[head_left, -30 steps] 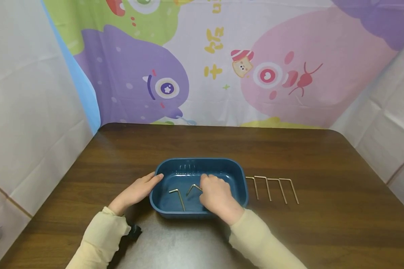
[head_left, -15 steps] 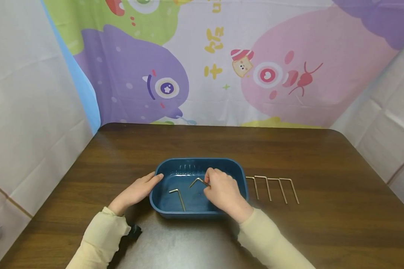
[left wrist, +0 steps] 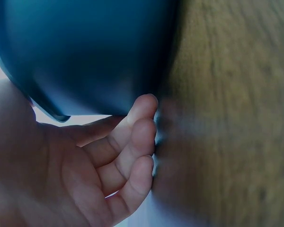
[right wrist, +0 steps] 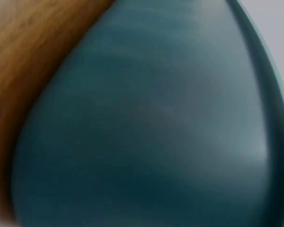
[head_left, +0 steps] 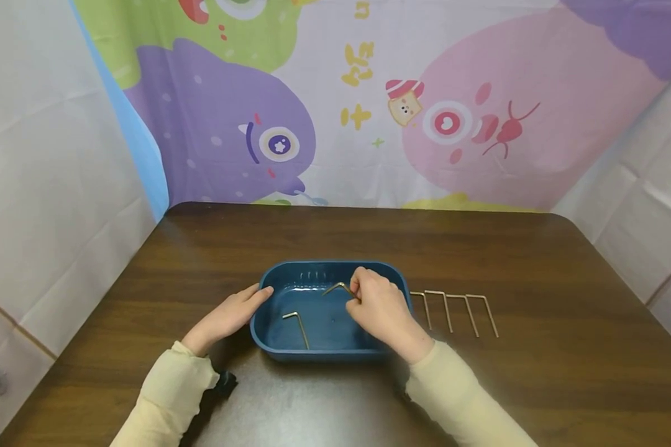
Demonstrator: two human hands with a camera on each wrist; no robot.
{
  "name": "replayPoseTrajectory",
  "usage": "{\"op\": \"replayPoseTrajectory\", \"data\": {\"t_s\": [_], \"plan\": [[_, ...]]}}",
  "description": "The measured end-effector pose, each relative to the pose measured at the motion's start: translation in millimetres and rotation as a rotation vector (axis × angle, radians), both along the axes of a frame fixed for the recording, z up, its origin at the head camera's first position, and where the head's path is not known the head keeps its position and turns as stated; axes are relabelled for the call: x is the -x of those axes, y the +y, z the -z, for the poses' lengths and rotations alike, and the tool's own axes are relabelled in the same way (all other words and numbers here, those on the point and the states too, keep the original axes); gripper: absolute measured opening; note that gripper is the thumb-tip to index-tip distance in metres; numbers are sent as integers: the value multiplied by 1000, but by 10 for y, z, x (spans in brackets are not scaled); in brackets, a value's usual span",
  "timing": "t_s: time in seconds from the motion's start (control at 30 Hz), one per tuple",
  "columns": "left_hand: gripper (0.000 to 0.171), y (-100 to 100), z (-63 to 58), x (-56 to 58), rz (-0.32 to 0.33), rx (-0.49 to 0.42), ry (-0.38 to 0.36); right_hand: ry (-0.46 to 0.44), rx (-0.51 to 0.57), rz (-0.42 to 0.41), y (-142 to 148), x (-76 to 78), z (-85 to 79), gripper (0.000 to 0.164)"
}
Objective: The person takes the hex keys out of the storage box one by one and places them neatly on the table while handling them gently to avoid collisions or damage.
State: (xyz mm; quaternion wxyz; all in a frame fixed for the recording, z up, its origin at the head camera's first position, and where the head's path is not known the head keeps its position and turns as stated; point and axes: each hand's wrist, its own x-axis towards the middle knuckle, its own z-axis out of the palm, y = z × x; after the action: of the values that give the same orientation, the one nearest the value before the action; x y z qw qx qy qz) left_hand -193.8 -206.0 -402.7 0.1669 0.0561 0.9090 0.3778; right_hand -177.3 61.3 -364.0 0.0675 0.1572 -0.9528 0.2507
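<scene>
In the head view my right hand [head_left: 383,310] pinches an L-shaped metal hex key [head_left: 341,285] over the right part of a dark blue basin [head_left: 327,355]. The key's bent end points left, its other end hidden in the fingers. Another hex key [head_left: 299,326] lies on the basin's floor at the left. My left hand [head_left: 229,316] holds the basin's left end, thumb over the rim. The left wrist view shows this hand's fingers [left wrist: 141,137] outside the wall, tips down by the table. Only the basin's outer wall [right wrist: 146,118] fills the right wrist view.
Several more hex keys [head_left: 472,315] lie in a row on the brown wooden table [head_left: 565,372], just right of the basin. Behind the table hangs a cartoon-printed cloth [head_left: 358,155]. White panels [head_left: 56,161] stand at both sides.
My right hand has lifted the hex key from the middle of the basin and moved right and away from me with it. My left hand stays at the basin's left end.
</scene>
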Motion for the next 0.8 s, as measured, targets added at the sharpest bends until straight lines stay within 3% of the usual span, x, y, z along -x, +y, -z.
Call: {"op": "replayPoseTrajectory", "data": {"t_s": [0.4,0.8], "plan": [[76,8,-18,-4,-10,-3,-1,-19,97,-6,201,17,-16,16],[76,9,31,-1,-30,-8,8,61,136,-25,301,25,-7,16]]}}
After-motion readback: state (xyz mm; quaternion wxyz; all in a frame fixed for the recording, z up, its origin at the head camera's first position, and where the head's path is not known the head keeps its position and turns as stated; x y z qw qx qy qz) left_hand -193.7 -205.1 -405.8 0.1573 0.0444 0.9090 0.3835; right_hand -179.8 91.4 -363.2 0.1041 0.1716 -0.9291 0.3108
